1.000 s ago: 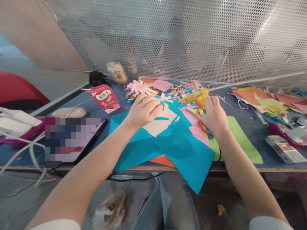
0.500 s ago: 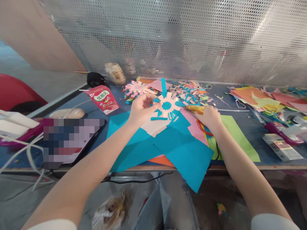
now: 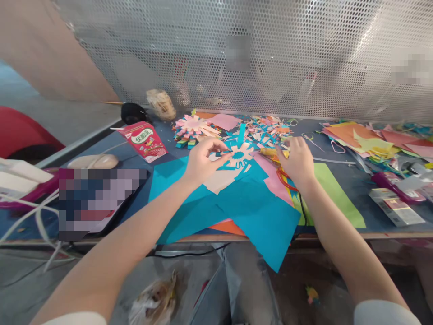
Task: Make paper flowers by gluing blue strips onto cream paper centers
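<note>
— Now, what does your left hand hold?
— Your left hand is closed to a narrow pinch. Thumb and forefinger nip the left edge of a fringed paper flower, pale petals around a blue centre. It sits over the blue paper sheets at the middle of the table.

— And your right?
— Your right hand lies palm down, fingers loosely spread, over a yellow glue gun just right of the flower. Whether it grips the gun cannot be told. Red scissor handles show beneath the wrist.

— Any containers?
— A red drink carton lies on its side at the far left, contents unseen. A crumpled plastic bag sits below the near table edge, contents unclear.

— Materials?
— Flat coloured paper throughout: a pink sheet and a green sheet to the right. A heap of cut strips lies at the far side, with a layered pink flower left of it. A perforated metal screen stands behind.
</note>
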Tool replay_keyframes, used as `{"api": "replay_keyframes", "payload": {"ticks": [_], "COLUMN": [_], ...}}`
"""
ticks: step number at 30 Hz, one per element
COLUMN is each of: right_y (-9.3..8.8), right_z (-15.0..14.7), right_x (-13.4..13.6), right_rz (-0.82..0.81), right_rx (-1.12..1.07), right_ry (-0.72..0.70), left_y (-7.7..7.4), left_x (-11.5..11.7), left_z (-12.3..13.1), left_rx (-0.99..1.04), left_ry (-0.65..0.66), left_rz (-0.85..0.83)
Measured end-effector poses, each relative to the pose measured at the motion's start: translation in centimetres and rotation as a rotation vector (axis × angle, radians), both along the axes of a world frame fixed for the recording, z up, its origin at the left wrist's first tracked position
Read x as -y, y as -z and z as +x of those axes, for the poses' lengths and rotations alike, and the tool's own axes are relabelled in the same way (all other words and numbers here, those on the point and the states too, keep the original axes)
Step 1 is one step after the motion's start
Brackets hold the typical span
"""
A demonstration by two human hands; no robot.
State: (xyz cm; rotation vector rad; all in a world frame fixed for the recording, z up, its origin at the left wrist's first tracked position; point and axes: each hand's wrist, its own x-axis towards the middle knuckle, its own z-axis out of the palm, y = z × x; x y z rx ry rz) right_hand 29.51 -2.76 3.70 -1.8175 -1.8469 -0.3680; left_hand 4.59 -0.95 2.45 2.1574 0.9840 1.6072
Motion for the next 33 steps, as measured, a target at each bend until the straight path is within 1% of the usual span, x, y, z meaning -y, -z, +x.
{"api": "replay_keyframes", "payload": {"ticks": [2,4,5,7,10,13,17,20,25,27,30,33], "right_y": [0.0,0.3,0.4,0.7,0.6,0.2,0.1,0.1,0.1,0.1,0.2,0.4], "right_z": [0.1,-0.2,-0.4,-1.2,-2.2,-2.6,-2.5,-2.2,-2.1,-2.1,-2.1,-2.2], "right_x": [0.6,1.2,1.5,1.9,2.4,2.6,2.7,2.7,2.7,2.6,2.5,2.4], "right_rz": [0.320,0.573,0.649,0.711,0.692,0.675,0.562,0.469,0.444,0.427,0.384,0.389], "right_rx": [-0.005,0.064,0.113,0.197,0.241,0.223,0.175,0.113,0.087,0.091,0.101,0.087], "right_ry": [-0.240,-0.485,-0.578,-0.679,-0.732,-0.792,-0.797,-0.804,-0.900,-0.932,-0.958,-0.961], "left_y": [-0.2,-0.2,-0.2,-0.2,-0.2,-0.5,-1.0,-1.2,-1.1,-1.1,-1.1,-1.1], "left_x": [0.3,0.5,0.7,0.9,1.3,1.7,2.0,2.1,2.2,2.2,2.3,2.3], "left_z": [0.1,0.1,0.1,0.2,0.1,0.0,-0.3,-0.4,-0.3,-0.3,-0.4,-0.5], "left_rx": [-0.072,-0.150,-0.194,-0.277,-0.366,-0.437,-0.512,-0.515,-0.428,-0.407,-0.483,-0.557], "left_ry": [-0.026,-0.063,-0.077,-0.080,-0.045,-0.039,-0.019,0.014,0.156,0.187,0.115,0.043], "left_rz": [0.088,0.203,0.272,0.428,0.627,0.755,0.911,0.902,0.698,0.659,0.718,0.791]}}
